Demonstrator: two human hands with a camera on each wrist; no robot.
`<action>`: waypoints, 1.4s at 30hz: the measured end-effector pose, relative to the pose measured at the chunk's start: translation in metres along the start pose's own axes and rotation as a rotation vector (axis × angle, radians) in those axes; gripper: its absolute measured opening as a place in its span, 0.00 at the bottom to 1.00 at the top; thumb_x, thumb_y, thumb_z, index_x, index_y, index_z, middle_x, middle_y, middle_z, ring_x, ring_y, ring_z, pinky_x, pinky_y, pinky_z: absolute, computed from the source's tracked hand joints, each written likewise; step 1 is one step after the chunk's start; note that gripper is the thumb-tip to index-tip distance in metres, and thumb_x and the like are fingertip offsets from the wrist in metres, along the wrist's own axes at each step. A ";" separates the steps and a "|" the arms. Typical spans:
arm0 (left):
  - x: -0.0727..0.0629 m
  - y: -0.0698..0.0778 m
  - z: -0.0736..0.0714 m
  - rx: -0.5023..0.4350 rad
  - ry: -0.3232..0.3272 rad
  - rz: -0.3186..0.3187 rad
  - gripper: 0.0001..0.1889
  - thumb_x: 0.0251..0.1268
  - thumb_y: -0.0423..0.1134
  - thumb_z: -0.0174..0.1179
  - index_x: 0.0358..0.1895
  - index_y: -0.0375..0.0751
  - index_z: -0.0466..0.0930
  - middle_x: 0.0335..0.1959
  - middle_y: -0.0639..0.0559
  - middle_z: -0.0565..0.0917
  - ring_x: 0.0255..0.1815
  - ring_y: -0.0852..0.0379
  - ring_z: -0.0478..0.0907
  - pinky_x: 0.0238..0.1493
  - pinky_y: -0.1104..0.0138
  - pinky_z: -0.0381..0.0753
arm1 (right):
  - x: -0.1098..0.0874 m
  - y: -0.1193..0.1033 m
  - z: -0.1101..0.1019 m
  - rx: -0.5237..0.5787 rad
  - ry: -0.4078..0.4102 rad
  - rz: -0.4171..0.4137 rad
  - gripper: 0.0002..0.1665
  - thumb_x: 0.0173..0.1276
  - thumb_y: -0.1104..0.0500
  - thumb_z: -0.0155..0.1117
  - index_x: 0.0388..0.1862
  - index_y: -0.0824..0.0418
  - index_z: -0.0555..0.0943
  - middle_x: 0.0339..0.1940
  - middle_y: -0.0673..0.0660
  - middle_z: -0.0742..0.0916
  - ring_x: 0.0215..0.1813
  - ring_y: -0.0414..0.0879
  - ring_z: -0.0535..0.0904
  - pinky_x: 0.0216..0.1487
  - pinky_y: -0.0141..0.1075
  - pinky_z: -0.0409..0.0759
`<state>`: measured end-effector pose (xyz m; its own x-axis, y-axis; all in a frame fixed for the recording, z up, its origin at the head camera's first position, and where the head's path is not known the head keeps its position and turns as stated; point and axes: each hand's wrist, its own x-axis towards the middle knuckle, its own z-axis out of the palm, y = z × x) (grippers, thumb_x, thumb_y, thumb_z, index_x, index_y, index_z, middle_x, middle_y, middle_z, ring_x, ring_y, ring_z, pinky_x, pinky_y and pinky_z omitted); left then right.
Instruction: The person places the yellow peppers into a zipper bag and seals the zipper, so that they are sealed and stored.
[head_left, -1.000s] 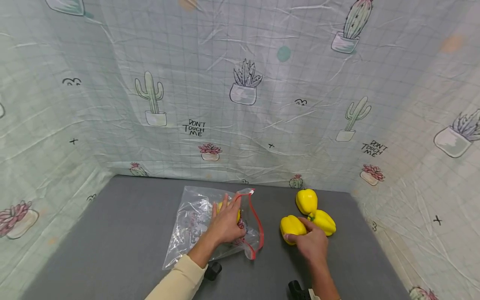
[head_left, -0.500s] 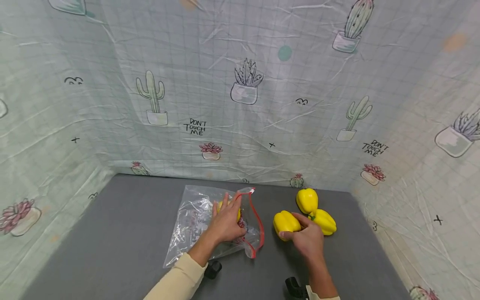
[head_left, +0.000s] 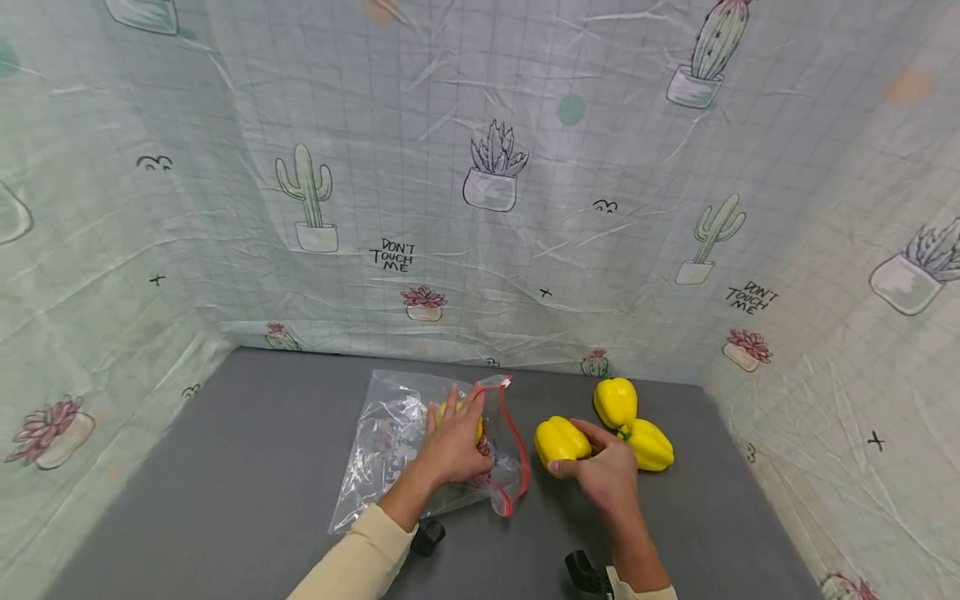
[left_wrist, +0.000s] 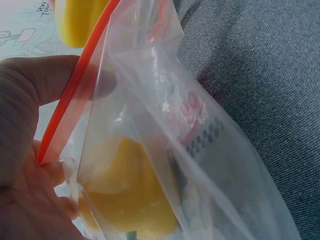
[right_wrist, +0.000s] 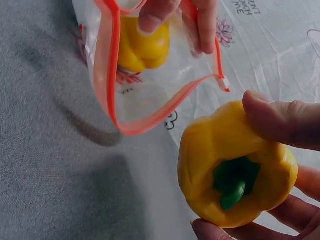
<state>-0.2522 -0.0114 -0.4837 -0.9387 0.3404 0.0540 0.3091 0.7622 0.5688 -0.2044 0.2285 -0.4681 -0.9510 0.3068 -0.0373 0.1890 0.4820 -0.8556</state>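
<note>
A clear zip bag [head_left: 375,450] with a red-edged mouth lies on the grey table. My left hand [head_left: 450,450] holds it at the mouth; in the left wrist view the thumb [left_wrist: 55,75] hooks over the red rim, the fingers on the other side. Inside the bag sits a yellow bell pepper [left_wrist: 130,195], partly hidden by the hand in the head view. Right of the mouth, my right hand [head_left: 611,479] grips another yellow bell pepper [head_left: 561,444] between thumb and fingers. Its green stem [right_wrist: 235,185] faces the right wrist camera.
Two more yellow bell peppers, one farther back [head_left: 615,403] and one nearer [head_left: 651,446], lie touching or nearly so behind the right hand. Patterned cloth [head_left: 480,275] walls in the table [head_left: 247,467] at the back and both sides.
My right hand has carried its bell pepper left and slightly back, away from the other two and nearer the bag's mouth. The left hand and bag have hardly moved.
</note>
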 end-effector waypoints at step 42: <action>-0.004 0.002 0.008 0.039 -0.007 0.021 0.56 0.48 0.42 0.73 0.84 0.42 0.54 0.88 0.50 0.53 0.89 0.35 0.38 0.80 0.28 0.41 | -0.004 -0.010 0.052 0.043 -0.137 -0.235 0.42 0.43 0.61 0.89 0.62 0.57 0.85 0.59 0.58 0.90 0.58 0.54 0.85 0.62 0.55 0.83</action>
<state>-0.2468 -0.0068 -0.4894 -0.9309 0.3604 0.0598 0.3346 0.7754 0.5355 -0.2154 0.1793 -0.4863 -0.9923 0.0755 0.0985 -0.0490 0.4909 -0.8698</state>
